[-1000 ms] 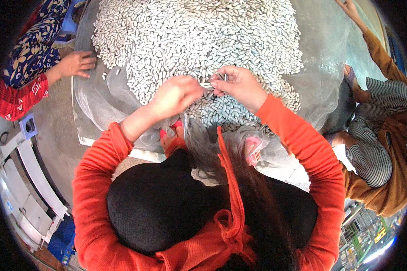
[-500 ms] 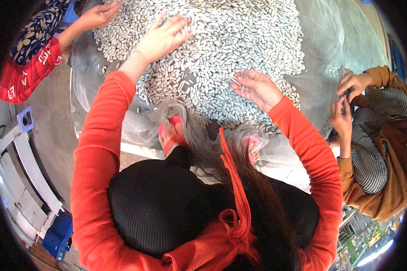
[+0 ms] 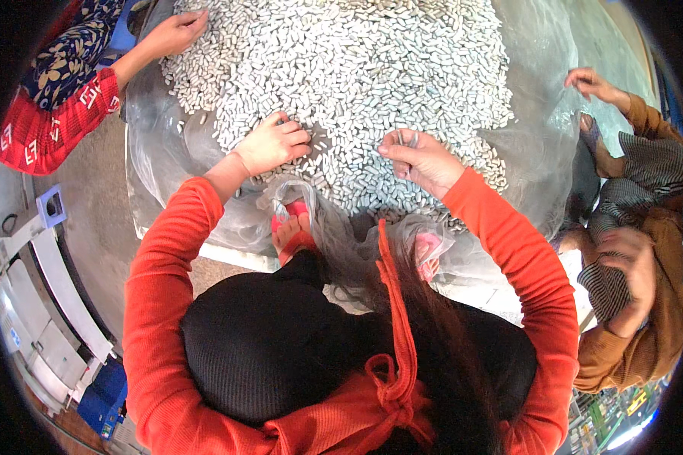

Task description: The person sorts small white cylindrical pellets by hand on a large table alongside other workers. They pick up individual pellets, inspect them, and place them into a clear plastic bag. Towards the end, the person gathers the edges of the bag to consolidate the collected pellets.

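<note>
A broad layer of small silvery rod-shaped pieces (image 3: 372,83) lies spread before me, seemingly short metal pellets. At its near left border my left hand (image 3: 272,144) rests low among the pieces, fingers curled inward; whatever they grip is hidden. Over the near right part, my right hand (image 3: 425,163) is closed in a pinch, thumb against bent fingers. A slim silvery rod-shaped piece shows between those fingers, partly covered. Grey see-through netting (image 3: 535,144) lies beneath and around the pieces.
A co-worker's hand (image 3: 176,34) reaches to the far left border of the pieces. On the right sits another person, one hand (image 3: 596,83) raised near the netting. My sandalled foot (image 3: 292,231) rests at the near edge, beside bunched netting. White-grey equipment (image 3: 53,318) stands lower left.
My left hand has come back toward me from over the pieces, its fingers now curled. My right hand has shifted slightly nearer and turned. The right-hand co-worker's hands have moved apart.
</note>
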Demonstrator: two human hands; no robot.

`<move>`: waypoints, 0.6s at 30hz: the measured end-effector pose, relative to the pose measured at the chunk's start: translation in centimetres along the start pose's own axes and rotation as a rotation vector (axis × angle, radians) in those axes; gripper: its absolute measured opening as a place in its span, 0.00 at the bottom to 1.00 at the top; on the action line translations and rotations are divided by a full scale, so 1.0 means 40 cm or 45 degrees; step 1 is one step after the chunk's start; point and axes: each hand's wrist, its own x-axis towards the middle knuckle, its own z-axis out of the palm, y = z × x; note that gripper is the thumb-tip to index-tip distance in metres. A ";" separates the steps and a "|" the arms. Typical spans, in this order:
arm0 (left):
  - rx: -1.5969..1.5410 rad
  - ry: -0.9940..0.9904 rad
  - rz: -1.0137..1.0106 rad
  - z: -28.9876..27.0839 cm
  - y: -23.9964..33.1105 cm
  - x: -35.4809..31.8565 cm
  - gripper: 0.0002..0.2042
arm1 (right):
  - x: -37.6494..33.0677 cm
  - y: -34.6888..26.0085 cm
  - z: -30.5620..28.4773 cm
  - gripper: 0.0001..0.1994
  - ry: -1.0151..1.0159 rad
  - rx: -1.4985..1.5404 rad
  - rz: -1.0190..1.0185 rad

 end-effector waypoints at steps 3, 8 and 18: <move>0.171 -0.066 -0.120 -0.018 0.018 0.008 0.06 | 0.004 0.011 -0.006 0.09 0.043 0.099 0.059; -0.933 0.265 -0.813 -0.062 0.089 0.116 0.05 | 0.026 0.032 0.015 0.12 0.054 -0.069 -0.093; -1.728 0.361 -0.853 -0.067 0.134 0.137 0.05 | 0.017 0.014 0.052 0.07 -0.019 -0.562 -0.213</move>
